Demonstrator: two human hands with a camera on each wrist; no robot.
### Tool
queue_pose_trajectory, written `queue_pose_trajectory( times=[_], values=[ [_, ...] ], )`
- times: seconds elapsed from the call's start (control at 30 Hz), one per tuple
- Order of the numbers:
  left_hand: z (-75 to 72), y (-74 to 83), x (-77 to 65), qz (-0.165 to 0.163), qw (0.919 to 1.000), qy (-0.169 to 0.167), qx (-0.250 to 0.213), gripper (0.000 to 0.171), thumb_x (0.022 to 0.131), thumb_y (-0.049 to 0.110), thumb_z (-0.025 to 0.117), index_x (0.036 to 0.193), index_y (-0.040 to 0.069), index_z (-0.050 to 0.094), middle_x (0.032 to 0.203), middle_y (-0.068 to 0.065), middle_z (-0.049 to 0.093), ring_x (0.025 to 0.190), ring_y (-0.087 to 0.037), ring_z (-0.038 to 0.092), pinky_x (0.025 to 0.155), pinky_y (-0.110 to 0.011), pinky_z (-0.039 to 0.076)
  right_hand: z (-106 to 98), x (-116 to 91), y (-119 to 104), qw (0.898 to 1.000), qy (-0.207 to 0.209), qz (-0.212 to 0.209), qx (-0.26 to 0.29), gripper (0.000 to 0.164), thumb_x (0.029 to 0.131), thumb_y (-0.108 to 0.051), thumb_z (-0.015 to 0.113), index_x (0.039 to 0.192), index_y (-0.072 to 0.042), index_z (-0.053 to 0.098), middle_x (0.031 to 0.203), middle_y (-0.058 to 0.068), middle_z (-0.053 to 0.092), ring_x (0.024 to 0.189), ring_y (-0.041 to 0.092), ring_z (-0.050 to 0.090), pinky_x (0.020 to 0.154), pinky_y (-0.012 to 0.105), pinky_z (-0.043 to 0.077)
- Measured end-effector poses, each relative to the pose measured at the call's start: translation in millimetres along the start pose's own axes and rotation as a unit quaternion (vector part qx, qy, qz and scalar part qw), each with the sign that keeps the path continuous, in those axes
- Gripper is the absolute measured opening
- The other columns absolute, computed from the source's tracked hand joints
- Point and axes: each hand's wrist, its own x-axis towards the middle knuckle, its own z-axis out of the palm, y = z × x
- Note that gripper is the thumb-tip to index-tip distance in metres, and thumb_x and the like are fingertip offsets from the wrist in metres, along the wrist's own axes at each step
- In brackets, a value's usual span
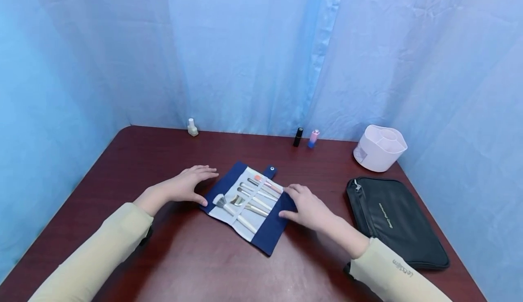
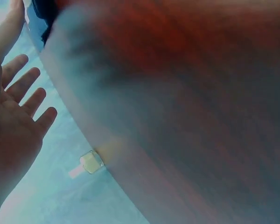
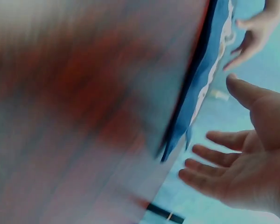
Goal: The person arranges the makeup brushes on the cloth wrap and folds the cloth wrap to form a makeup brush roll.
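Pale blue curtain (image 1: pixel 245 56) spans the background from left to right behind a reddish-brown table (image 1: pixel 122 161). At left, the left hand (image 1: pixel 184 185), emerging from a cream sleeve (image 1: pixel 90 252), has its fingers extended and its thumb apart from them, with the thumb tip at the left end of the navy brush roll (image 1: pixel 273 231); contact cannot be told. Beyond this hand, a small nail polish bottle (image 1: pixel 193 129) stands near the far table edge. Centrally, between the hands, the roll lies unfolded on the table, its makeup brushes (image 1: pixel 246 224) set beneath a pale strap (image 1: pixel 257 191). At its right end, the right hand (image 1: pixel 306 207) likewise has fingers and thumb apart; touch is again unclear. Farther back stand a black tube (image 1: pixel 298 137) and, just beside it, a pink-and-blue tube (image 1: pixel 313 139). At far right, a white organizer (image 1: pixel 371 155) stands behind a flat black zippered case (image 1: pixel 404 229).
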Motion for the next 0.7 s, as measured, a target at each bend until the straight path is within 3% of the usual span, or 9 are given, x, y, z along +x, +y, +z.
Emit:
queue_pose_trajectory(
  times=[0.2,0.4,0.7],
  values=[
    [1.1,-3.8,15.5,0.011,0.9994,-0.034,0.002,0.097,0.066,0.048,0.081,0.146,0.013,0.037,0.153,-0.012,0.029,0.142,-0.038,0.016,0.109,-0.062,0.017,9.8,-12.5,-17.1,0.998,-0.055,0.02,0.003,0.089,0.077,-0.055,0.07,0.141,-0.002,0.041,0.145,0.018,0.038,0.133,0.034,0.037,0.098,0.048,0.044],
    [6.6,-4.6,19.1,0.01,0.997,-0.077,-0.001,0.096,0.066,0.049,0.079,0.147,0.02,0.036,0.156,-0.013,0.021,0.143,-0.039,0.011,0.108,-0.065,0.015,17.6,-13.4,-18.1,0.998,-0.056,0.008,-0.024,0.097,0.073,-0.06,0.07,0.142,0.0,0.039,0.147,0.02,0.034,0.135,0.036,0.035,0.102,0.049,0.04],
    [12.8,-7.2,14.8,0.01,0.9976,-0.069,0.007,0.095,0.065,0.057,0.076,0.145,0.021,0.039,0.156,-0.013,0.022,0.143,-0.04,0.01,0.108,-0.064,0.016,14.6,-5.7,-12.8,0.997,-0.07,0.004,-0.027,0.1,0.07,-0.06,0.074,0.144,-0.003,0.037,0.149,0.017,0.033,0.133,0.036,0.037,0.1,0.056,0.038]
  ],
)
